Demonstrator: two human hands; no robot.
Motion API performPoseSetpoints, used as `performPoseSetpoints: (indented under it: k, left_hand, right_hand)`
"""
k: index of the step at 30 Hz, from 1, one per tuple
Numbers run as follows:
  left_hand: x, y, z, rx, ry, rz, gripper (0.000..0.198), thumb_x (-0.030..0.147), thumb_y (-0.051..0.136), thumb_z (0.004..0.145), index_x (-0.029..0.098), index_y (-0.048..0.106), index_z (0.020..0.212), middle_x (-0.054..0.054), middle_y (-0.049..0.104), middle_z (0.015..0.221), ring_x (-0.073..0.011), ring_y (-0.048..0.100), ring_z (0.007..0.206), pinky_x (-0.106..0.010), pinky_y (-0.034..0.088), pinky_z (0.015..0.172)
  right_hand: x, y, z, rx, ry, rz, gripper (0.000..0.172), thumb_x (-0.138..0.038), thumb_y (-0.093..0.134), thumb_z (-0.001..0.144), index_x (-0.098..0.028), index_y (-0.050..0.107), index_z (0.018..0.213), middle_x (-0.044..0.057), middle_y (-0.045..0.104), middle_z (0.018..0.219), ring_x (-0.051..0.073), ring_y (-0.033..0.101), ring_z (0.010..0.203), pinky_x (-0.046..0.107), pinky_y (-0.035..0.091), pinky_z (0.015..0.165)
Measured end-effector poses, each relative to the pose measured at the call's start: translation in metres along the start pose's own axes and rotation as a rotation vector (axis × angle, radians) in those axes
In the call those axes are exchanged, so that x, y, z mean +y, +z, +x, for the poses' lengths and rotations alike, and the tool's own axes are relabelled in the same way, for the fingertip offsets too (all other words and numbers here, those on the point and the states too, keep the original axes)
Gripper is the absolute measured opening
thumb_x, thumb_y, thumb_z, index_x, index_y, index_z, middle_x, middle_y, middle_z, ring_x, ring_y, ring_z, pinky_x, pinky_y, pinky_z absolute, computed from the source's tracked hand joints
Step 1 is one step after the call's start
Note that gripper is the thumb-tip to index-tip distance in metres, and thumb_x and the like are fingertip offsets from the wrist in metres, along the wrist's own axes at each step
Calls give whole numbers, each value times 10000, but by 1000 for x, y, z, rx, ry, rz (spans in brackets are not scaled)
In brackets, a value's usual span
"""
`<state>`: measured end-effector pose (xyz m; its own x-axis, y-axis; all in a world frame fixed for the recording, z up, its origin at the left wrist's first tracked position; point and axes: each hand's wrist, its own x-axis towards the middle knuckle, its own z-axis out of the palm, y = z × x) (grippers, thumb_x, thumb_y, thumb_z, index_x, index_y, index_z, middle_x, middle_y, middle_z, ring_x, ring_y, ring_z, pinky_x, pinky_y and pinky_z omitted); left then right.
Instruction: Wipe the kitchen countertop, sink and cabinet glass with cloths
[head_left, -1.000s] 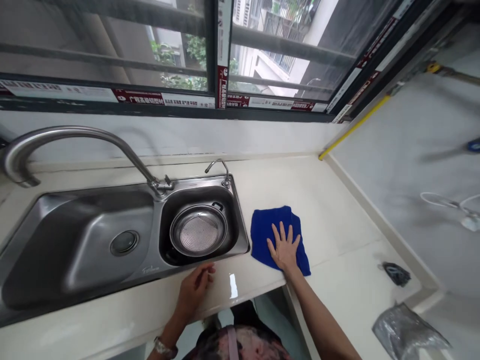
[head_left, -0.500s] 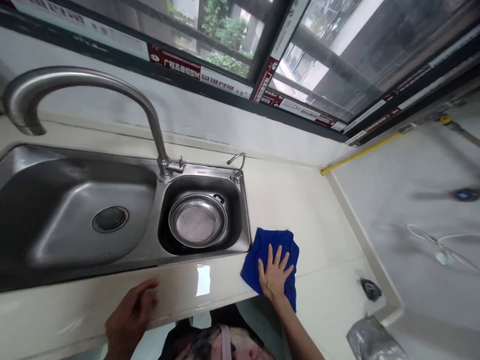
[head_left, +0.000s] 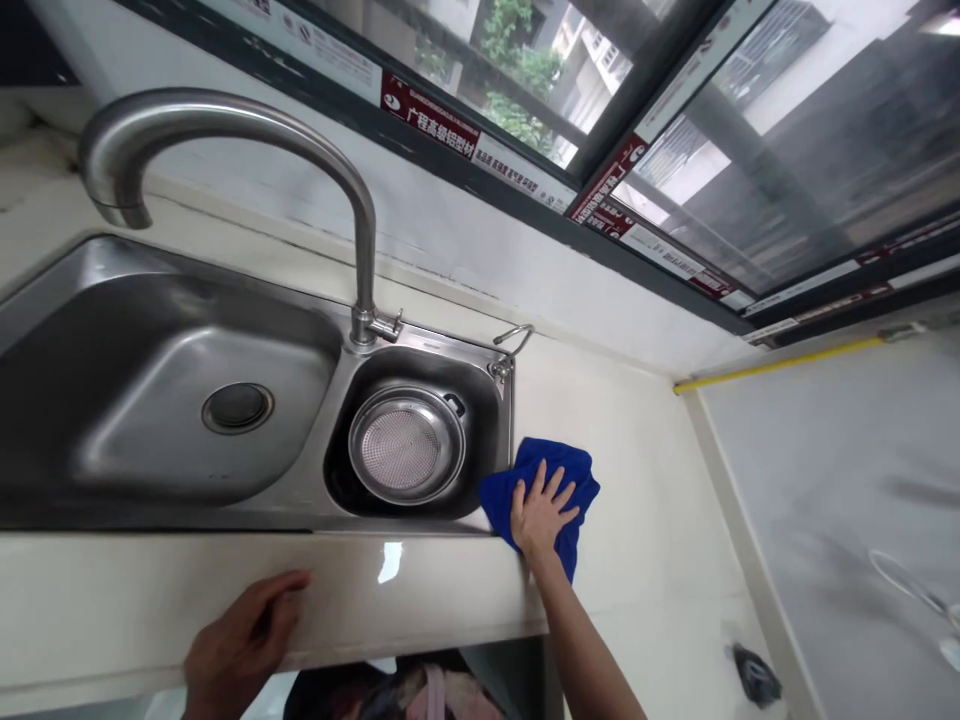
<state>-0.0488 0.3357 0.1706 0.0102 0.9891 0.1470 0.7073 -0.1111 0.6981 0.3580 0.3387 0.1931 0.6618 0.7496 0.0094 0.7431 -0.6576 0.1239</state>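
My right hand lies flat with fingers spread on a blue cloth, pressing it against the countertop. The cloth is bunched, and its left corner overlaps the right rim of the small sink bowl. Over the front strip of counter is my left hand, loosely curled, with nothing visible in it; its palm side is hidden. Left of the cloth, the steel double sink is set into the counter. A round perforated steel strainer, nested with another pan-like vessel, sits in the smaller bowl.
A tall curved faucet rises between the bowls, and a small thin tap stands at the back right corner. A dark small object lies on the pale counter at right. A yellow pipe runs along the wall below the window.
My right hand has slid the cloth toward the sink, so its corner now lies over the rim. My left hand stays curled near the counter's front. The camera view has turned slightly.
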Motion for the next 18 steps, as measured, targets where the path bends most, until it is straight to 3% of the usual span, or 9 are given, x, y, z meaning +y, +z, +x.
performPoseSetpoints:
  k: [3, 9, 13, 18]
  left_hand:
    - [5, -3, 4, -1, -32, -52, 196, 390, 565, 862, 330, 747, 902, 45, 796, 854, -169, 738, 644, -243, 589, 575]
    - [7, 0, 1, 14, -160, -31, 163, 512, 512, 866, 510, 668, 913, 204, 766, 862, -173, 746, 659, -307, 620, 573]
    - [9, -2, 1, 32, -129, -6, 146, 486, 522, 871, 507, 660, 913, 222, 761, 832, -148, 726, 591, -259, 570, 485]
    - [10, 0, -3, 56, -219, 9, 174, 466, 505, 901, 488, 676, 924, 210, 764, 856, -134, 723, 586, -251, 565, 477]
  right_hand:
    - [-3, -1, 13, -9, -15, 24, 691, -451, 248, 1024, -143, 288, 1640, 260, 189, 1702, 517, 141, 1552, 882, 225, 1046]
    - [-14, -4, 51, 7, -57, 9, 724, -527, 285, 1022, -150, 295, 1640, 254, 204, 1700, 508, 165, 1546, 833, 211, 1101]
    - [-21, -6, 79, -28, -93, 26, 798, -625, 351, 993, -191, 253, 1655, 230, 192, 1710, 497, 150, 1551, 803, 202, 1128]
    - [-37, -4, 119, -20, -71, 53, 806, -650, 321, 986, -219, 228, 1661, 218, 179, 1714, 491, 137, 1550, 831, 208, 1098]
